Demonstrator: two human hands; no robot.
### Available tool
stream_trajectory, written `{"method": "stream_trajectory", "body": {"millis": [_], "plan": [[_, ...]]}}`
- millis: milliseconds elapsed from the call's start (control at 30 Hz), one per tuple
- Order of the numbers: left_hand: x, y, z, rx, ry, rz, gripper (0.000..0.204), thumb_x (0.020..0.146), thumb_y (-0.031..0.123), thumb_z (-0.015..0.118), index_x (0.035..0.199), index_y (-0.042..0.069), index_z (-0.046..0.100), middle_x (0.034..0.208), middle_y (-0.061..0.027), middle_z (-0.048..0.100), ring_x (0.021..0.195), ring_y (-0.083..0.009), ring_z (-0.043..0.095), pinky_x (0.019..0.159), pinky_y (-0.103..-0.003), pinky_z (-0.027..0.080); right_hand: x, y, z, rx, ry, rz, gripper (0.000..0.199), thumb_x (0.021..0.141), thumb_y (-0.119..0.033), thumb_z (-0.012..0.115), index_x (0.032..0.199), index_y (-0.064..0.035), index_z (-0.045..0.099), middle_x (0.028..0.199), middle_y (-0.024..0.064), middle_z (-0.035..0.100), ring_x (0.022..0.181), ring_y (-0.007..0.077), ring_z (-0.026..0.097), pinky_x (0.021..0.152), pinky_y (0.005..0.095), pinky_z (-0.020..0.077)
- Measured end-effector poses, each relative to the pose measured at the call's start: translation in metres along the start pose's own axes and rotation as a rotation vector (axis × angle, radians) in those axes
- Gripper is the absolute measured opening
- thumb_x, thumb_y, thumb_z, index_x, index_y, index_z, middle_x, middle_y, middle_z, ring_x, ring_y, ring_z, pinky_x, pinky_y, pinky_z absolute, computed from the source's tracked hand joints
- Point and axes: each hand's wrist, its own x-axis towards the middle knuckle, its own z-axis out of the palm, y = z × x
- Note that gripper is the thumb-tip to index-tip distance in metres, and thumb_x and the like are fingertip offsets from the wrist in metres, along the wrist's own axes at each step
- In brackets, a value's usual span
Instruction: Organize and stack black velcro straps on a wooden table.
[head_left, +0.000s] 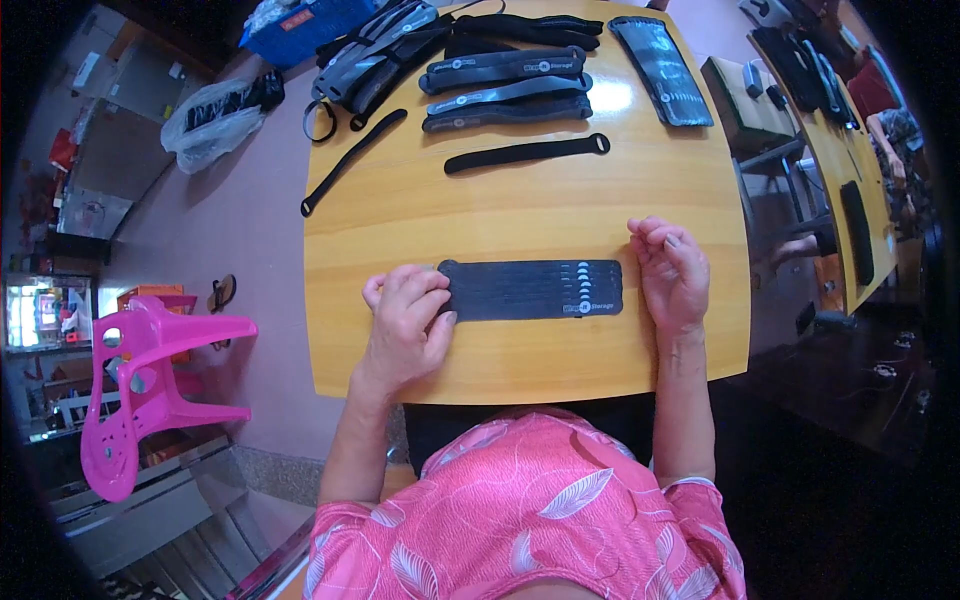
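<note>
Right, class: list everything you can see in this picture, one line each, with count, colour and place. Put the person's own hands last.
table: one, yellow wood, centre
strap stack: one row of overlapping straps, black, near edge between the hands
single straps: two, black, one mid-table, one at the left edge
strap bundles: three, dark grey, far middle
strap pile: one, black and grey, far left corner
flat pack: one, dark, far right corner
plastic bag: one, clear with dark contents, floor at left
crate: one, blue, top left
chair: one, pink, tipped over, floor at lower left
second table: one, yellow, right, with dark items
left hand: on the stack's left end
right hand: beside the stack's right end
</note>
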Motion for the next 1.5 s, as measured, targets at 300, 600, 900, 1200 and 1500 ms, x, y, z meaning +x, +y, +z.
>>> {"method": "stream_trajectory", "body": {"millis": [300,600,900,1200,1500], "plan": [[0.000,-0.001,-0.003,-0.023,0.007,0.007,0.023,0.066,0.009,0.071,0.088,0.004,0.065,0.103,-0.0068,0.064,0.107,-0.0267,0.056,0.093,-0.046,0.031,-0.032,-0.014,0.021,-1.226,-0.018,-0.448,0.009,0.083,0.004,0.059,0.091,0.0049,0.062,0.108,0.0203,0.064,0.103,0.0309,0.062,0.088,0.0367,0.0511],[0.006,0.000,-0.005,0.018,-0.043,0.021,0.020,0.068,0.013,0.073,0.084,0.005,0.064,0.102,-0.0078,0.064,0.117,-0.0278,0.057,0.102,-0.051,0.027,-0.041,-0.008,0.007,-1.350,0.064,-0.500,0.009,0.082,0.005,0.059,0.090,0.0053,0.062,0.110,0.0213,0.061,0.104,0.0338,0.061,0.089,0.0377,0.0499],[0.006,-0.007,-0.002,-0.061,-0.049,0.040,0.018,0.069,0.008,0.070,0.084,0.003,0.062,0.102,-0.0093,0.061,0.116,-0.0263,0.057,0.103,-0.052,0.025,-0.037,-0.009,0.007,-1.358,0.024,-0.516,0.008,0.083,0.004,0.060,0.090,0.0054,0.062,0.108,0.0205,0.061,0.102,0.0332,0.061,0.088,0.0376,0.0502],[-0.033,-0.019,-0.018,0.060,0.037,-0.078,0.037,0.068,0.008,0.068,0.105,0.005,0.062,0.116,-0.0091,0.059,0.115,-0.0308,0.053,0.100,-0.048,0.028,0.014,-0.023,0.050,-1.517,-0.252,-0.709,0.023,0.079,0.004,0.063,0.101,-0.0001,0.064,0.107,0.0162,0.062,0.100,0.0339,0.060,0.087,0.0407,0.0500],[-0.025,-0.035,-0.031,0.199,0.113,-0.190,0.042,0.075,0.011,0.070,0.115,0.003,0.061,0.125,-0.0157,0.057,0.120,-0.0322,0.050,0.103,-0.048,0.028,0.099,0.023,0.090,-1.787,-0.436,-0.667,0.025,0.081,-0.007,0.064,0.105,-0.0030,0.063,0.099,0.0143,0.061,0.094,0.0328,0.060,0.081,0.0423,0.0508]]}}
